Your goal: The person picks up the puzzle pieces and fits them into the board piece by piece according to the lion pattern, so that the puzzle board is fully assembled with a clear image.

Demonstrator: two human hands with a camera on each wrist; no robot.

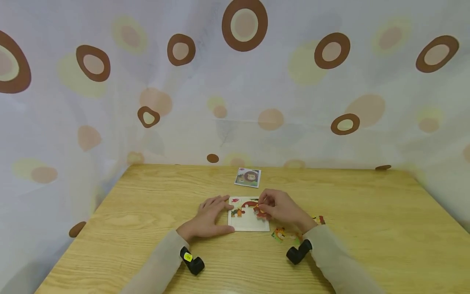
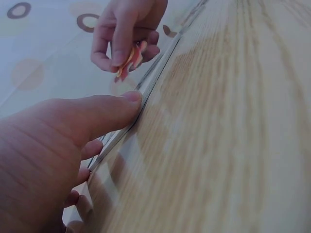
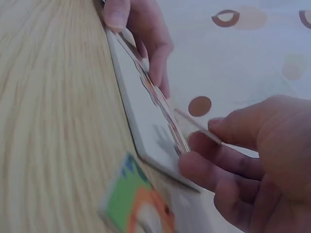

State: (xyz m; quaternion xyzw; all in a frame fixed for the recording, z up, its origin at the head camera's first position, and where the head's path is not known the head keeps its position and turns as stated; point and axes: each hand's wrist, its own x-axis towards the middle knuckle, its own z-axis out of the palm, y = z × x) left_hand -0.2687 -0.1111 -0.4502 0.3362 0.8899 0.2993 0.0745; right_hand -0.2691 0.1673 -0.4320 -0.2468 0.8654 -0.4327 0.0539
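Observation:
A white puzzle tray (image 1: 247, 226) lies on the table, with several jigsaw pieces (image 1: 238, 212) fitted along its far and left parts. My left hand (image 1: 206, 219) rests at its left side, fingers extended, and in the left wrist view the thumb (image 2: 114, 110) touches the tray's near edge. Above the tray's right part, my right hand (image 1: 282, 206) pinches a reddish-brown puzzle piece (image 1: 261, 213) between thumb and fingers. In the right wrist view this puzzle piece (image 3: 198, 127) appears edge-on, tilted, and apart from the tray (image 3: 132, 104).
Loose puzzle pieces (image 1: 280, 234) lie to the right of the tray, partly under my right wrist; one orange and green piece (image 3: 127, 196) is close in the right wrist view. Behind the tray lies a picture card (image 1: 248, 177) with a lion. A patterned curtain (image 1: 271, 139) borders the table.

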